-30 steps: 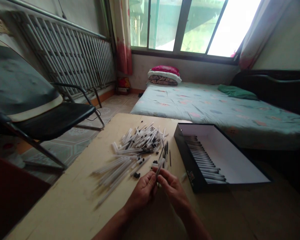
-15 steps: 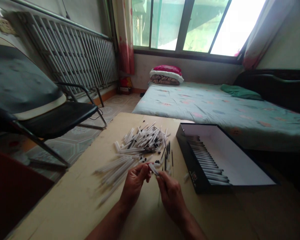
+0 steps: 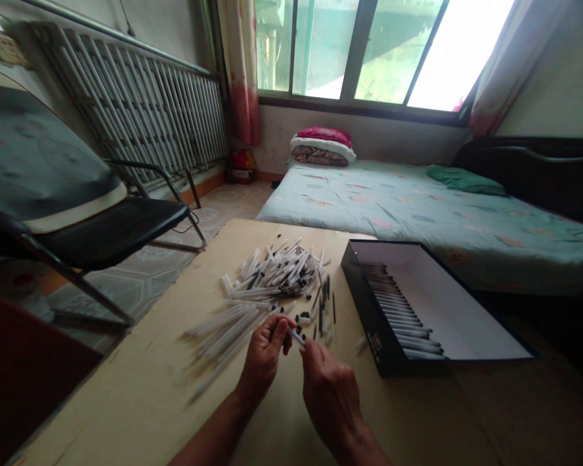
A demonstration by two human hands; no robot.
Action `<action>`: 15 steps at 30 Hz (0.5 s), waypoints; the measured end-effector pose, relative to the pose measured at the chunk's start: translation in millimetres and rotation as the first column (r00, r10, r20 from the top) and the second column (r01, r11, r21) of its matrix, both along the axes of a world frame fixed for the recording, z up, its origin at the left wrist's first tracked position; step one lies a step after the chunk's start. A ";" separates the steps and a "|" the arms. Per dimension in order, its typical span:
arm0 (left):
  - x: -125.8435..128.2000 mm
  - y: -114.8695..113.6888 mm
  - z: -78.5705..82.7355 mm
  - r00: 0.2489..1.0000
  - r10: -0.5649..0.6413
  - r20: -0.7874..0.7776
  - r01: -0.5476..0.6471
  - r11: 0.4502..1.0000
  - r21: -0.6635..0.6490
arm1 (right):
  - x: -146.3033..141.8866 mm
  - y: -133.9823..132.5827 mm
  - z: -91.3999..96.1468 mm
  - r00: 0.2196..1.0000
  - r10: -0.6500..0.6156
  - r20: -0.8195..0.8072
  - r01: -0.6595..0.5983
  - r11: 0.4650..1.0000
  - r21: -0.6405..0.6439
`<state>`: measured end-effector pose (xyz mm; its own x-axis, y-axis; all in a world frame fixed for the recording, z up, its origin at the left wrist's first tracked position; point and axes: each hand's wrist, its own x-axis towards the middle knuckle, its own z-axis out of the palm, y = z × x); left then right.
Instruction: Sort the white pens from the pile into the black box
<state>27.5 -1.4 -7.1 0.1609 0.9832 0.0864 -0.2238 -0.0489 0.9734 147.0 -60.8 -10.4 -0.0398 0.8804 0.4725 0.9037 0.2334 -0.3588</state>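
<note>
Between my two hands is a slim pen, whitish and partly covered by the fingers. My left hand pinches its upper left end, and my right hand is closed round the other end. Just beyond them lies a heap of white pen barrels and small black parts. To the left, longer clear barrels lie side by side on the table. Thin dark refills and small black pieces are scattered beyond my right hand.
On the right stands an open dark box holding a row of pens along its near side. The pale table meets a bed at the back. A black chair stands at the left.
My right hand has turned and closed further over its end of the pen. The piece between the hands looks thinner now, and a broad white part seen before is hidden.
</note>
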 end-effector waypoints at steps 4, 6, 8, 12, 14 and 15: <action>1.1 -0.4 -1.5 1.000 0.000 -0.020 0.001 1.000 0.012 | -3.3 -2.2 0.8 0.966 0.018 -0.257 -0.054 0.990 -0.134; 1.8 -1.4 -2.2 1.000 -0.008 -0.004 0.008 1.000 -0.003 | -4.2 -2.5 3.8 0.903 0.022 -0.429 -0.122 0.971 -0.206; 3.0 -3.0 -1.8 1.000 -0.015 0.019 0.015 1.000 -0.023 | -4.4 -2.7 7.8 0.803 -0.001 -0.596 -0.197 0.943 -0.266; 5.3 -5.7 1.6 0.997 -0.030 0.066 0.035 0.997 -0.073 | -2.7 -1.9 12.7 0.444 -0.178 -0.878 -0.417 0.826 -0.379; 5.0 -5.7 2.3 0.995 -0.042 0.085 0.050 0.995 -0.087 | -1.5 0.1 12.1 0.246 -0.310 -0.918 -0.575 0.715 -0.396; 4.3 -5.3 2.2 0.995 -0.048 0.086 0.055 0.995 -0.088 | -1.2 1.6 11.5 0.193 -0.355 -0.915 -0.627 0.673 -0.393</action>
<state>31.8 -6.7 -4.9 0.2074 0.9782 0.0135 -0.3048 0.0515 0.9510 145.9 -59.3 1.1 -0.2025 0.9133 -0.3535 -0.2430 -0.3965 -0.8853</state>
